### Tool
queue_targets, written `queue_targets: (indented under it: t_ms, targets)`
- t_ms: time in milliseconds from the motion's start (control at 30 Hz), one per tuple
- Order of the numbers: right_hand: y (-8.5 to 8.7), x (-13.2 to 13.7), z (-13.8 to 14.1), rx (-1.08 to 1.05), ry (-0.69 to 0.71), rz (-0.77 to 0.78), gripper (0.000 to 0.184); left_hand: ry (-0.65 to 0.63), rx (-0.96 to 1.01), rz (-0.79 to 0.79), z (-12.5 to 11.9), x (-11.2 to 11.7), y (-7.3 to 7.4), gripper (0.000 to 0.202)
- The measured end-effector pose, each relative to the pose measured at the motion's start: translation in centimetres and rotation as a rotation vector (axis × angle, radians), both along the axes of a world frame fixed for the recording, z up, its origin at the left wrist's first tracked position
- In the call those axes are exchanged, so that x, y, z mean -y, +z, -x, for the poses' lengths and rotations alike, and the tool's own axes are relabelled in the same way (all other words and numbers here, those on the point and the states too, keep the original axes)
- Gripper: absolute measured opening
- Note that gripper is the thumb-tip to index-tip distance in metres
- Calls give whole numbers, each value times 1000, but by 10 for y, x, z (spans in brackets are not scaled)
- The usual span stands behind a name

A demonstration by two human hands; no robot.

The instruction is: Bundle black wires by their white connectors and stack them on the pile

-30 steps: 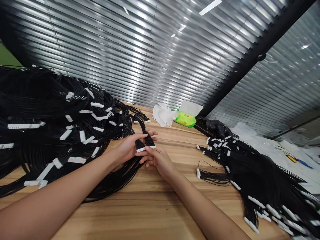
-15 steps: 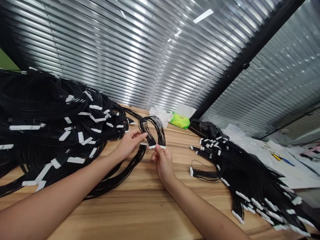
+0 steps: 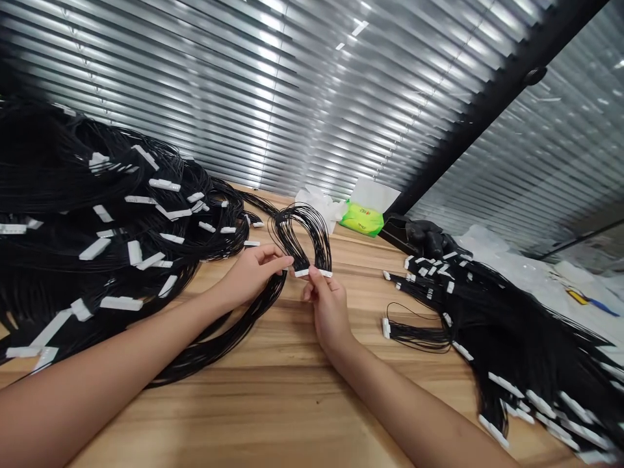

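Observation:
My right hand [image 3: 329, 299] pinches white connectors [image 3: 302, 273] on a black wire harness [image 3: 316, 227], whose wires arch up in a loop above the fingers. Just to its left, my left hand [image 3: 260, 270] is closed with thumb and fingertips together at the harness's left side. Between those fingertips a small white end shows, mostly covered, with black wires [image 3: 244, 341] running down from it and curving under the left forearm. What exactly the left fingers grip is partly hidden.
A large heap of black wire harnesses [image 3: 112, 214] with white connectors lies at left. Another pile [image 3: 517, 325] lies at right on the wooden table [image 3: 273, 416]. At the back are a green tissue pack [image 3: 361, 218] and crumpled white plastic [image 3: 319, 201]. Blue-yellow pliers [image 3: 592, 301] lie far right.
The camera view has shifted, so the piles appear moved apart. My left fingers have come nearer the connectors that my right hand holds, and the loop stands slightly wider.

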State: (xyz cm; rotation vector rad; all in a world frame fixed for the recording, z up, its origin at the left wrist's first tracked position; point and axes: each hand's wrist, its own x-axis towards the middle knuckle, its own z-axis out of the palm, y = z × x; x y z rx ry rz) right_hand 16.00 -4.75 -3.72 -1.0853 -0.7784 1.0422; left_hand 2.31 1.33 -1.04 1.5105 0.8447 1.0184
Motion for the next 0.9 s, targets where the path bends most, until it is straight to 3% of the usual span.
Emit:
queue_targets:
  t_ms: [333, 467, 533, 600, 733, 900]
  targets:
    - [-1, -2, -2, -66, -60, 4, 24, 115, 69, 11, -1, 1, 1, 18]
    - [2, -2, -1, -83, -72, -15, 23, 88, 375, 199, 5, -4, 4, 16]
    - [3, -1, 0, -95, -83, -26, 23, 124, 580, 321, 10, -9, 7, 21]
    - [4, 0, 0, -97, -91, -24, 23, 178, 645, 370, 12, -13, 8, 32]
    - [4, 3, 1, -57, -103, -9, 26, 178, 338, 280, 10, -13, 3, 36]
    - [4, 7, 2, 35, -97, -21, 30, 134, -17, 34, 4, -6, -7, 28]
